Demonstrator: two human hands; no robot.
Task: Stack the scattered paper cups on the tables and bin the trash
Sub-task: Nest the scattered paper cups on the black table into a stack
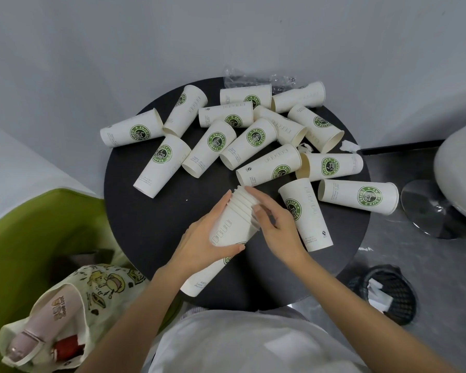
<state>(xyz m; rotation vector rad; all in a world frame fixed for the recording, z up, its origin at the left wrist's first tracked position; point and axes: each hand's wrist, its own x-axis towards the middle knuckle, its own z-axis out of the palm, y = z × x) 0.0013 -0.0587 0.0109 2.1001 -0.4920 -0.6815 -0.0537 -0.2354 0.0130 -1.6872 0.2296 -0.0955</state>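
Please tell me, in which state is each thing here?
Stack: nested, tilted, held.
Left hand: grips the stack's body.
Right hand: pinches the stack's rims.
Loose cups: on their sides, scattered on the table.
Plastic wrap: crumpled, at the table's far edge.
Paper scraps: crumpled, on the table.
Bin: upright, paper inside.
Bag: open.

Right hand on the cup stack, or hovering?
Touching. Head view: right hand lays index finger and thumb on the cup stack at its rims, no gap; left hand grips its body.
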